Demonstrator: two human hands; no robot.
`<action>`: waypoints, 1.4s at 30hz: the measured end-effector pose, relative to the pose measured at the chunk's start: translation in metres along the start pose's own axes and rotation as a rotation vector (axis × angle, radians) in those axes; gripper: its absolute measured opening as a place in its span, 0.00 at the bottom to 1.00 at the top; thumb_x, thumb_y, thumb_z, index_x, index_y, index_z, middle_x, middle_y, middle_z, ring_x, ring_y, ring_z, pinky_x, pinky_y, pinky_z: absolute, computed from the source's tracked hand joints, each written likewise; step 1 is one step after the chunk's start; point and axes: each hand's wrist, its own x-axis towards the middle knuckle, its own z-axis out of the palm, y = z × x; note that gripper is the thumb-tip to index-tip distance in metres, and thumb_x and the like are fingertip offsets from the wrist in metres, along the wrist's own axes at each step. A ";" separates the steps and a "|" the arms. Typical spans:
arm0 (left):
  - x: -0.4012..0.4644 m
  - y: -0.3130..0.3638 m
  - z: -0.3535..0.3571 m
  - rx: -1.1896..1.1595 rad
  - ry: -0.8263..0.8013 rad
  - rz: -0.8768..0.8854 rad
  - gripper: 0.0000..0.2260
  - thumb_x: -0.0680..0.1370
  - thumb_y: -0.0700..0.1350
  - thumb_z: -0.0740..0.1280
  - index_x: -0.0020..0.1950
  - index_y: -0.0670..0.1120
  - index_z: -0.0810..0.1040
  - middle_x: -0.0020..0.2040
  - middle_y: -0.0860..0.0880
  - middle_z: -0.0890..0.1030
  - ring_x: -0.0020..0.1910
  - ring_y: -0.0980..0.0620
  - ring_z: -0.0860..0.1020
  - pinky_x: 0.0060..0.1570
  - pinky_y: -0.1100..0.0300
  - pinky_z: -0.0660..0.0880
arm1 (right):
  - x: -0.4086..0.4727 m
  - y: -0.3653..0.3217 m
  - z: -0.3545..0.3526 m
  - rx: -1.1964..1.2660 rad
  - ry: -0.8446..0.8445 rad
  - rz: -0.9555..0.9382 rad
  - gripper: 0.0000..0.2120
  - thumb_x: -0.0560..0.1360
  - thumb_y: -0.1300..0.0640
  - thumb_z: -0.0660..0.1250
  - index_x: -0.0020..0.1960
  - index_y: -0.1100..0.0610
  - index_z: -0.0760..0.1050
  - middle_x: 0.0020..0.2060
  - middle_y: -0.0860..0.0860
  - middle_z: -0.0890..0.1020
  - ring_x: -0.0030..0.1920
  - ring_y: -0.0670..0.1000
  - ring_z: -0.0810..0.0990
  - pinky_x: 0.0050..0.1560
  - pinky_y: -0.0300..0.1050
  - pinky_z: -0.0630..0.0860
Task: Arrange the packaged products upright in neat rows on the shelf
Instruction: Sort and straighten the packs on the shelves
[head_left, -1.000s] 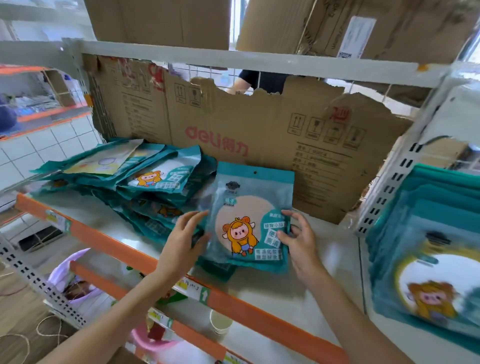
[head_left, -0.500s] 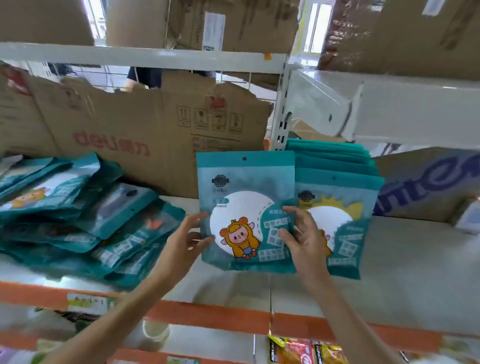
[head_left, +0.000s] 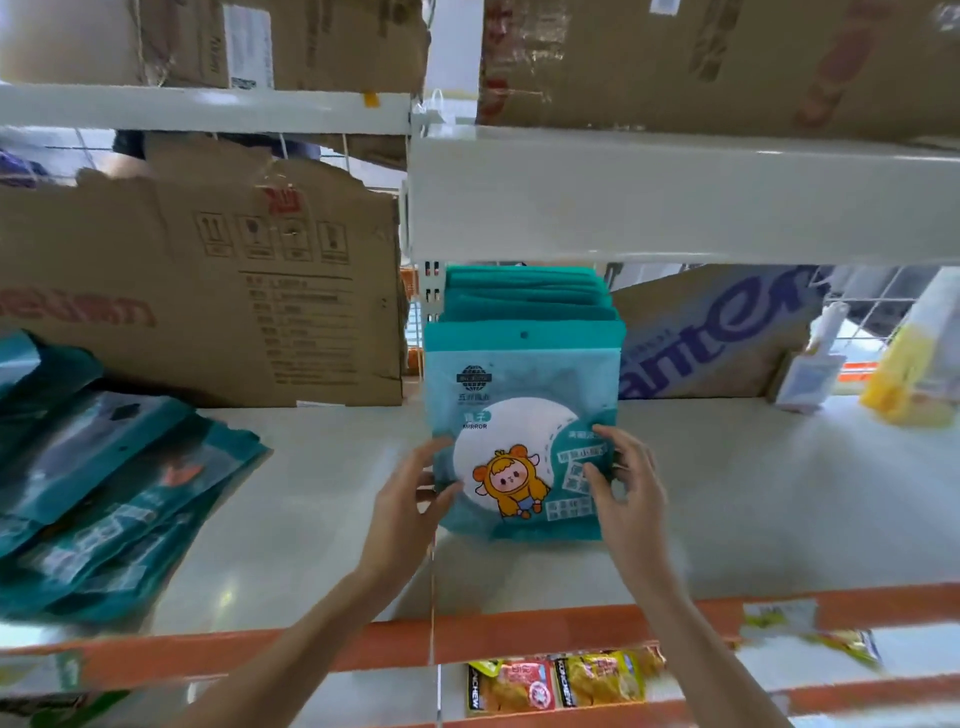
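On the shelf (head_left: 753, 493), at the front of the upright row of teal packets (head_left: 524, 296), both hands pinch a mirror packet (head_left: 519, 441), left hand (head_left: 410, 499) and right hand (head_left: 628, 483) squaring its edges, probably for neatness.

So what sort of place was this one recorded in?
Most likely a shop stockroom or retail storage aisle: metal shelving with an orange front rail carrying price labels, torn cardboard cartons along the back, and identical teal mirror packets stood in a row.
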 end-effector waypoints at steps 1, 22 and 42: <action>0.000 -0.001 0.005 0.006 0.001 -0.011 0.20 0.74 0.35 0.68 0.58 0.57 0.70 0.57 0.50 0.76 0.50 0.54 0.78 0.42 0.68 0.78 | 0.002 0.003 -0.002 -0.021 0.025 0.003 0.19 0.74 0.69 0.65 0.59 0.50 0.72 0.54 0.40 0.70 0.53 0.49 0.77 0.45 0.30 0.77; 0.001 -0.028 0.033 0.389 0.098 0.151 0.20 0.77 0.44 0.64 0.68 0.45 0.68 0.65 0.42 0.67 0.58 0.54 0.69 0.42 0.84 0.66 | 0.003 0.042 0.012 -0.379 0.115 -0.098 0.21 0.74 0.66 0.66 0.66 0.56 0.69 0.62 0.57 0.68 0.62 0.53 0.68 0.52 0.49 0.78; 0.009 -0.041 0.044 1.149 -0.035 0.510 0.26 0.78 0.53 0.57 0.75 0.53 0.57 0.76 0.46 0.53 0.76 0.46 0.46 0.72 0.47 0.44 | 0.002 0.042 0.019 -0.875 -0.103 -0.448 0.42 0.61 0.55 0.79 0.70 0.48 0.62 0.70 0.55 0.60 0.69 0.60 0.58 0.64 0.61 0.65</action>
